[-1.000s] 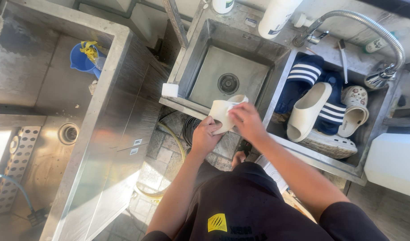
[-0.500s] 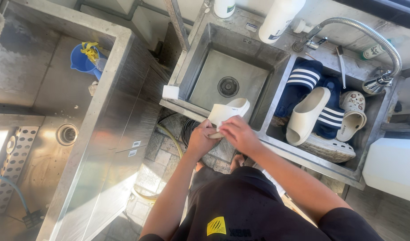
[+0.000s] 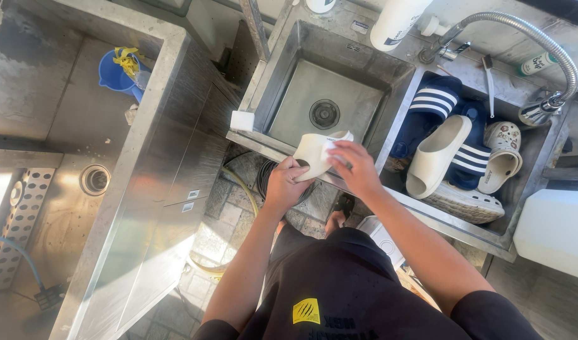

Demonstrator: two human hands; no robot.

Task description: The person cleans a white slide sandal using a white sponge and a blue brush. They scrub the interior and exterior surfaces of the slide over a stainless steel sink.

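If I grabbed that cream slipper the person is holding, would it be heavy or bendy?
Probably light: the left hand props the cream slipper up by one end. Its thick, smooth, one-piece body suggests foam, so likely only slightly bendy. It may be slippery if wet, being held over the sink.

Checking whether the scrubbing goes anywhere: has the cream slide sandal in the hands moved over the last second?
No. The cream slide sandal stays over the sink's front rim.

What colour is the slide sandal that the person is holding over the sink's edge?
Cream, an off-white. The head view shows the slide sandal held by the left hand, with the right hand on it.
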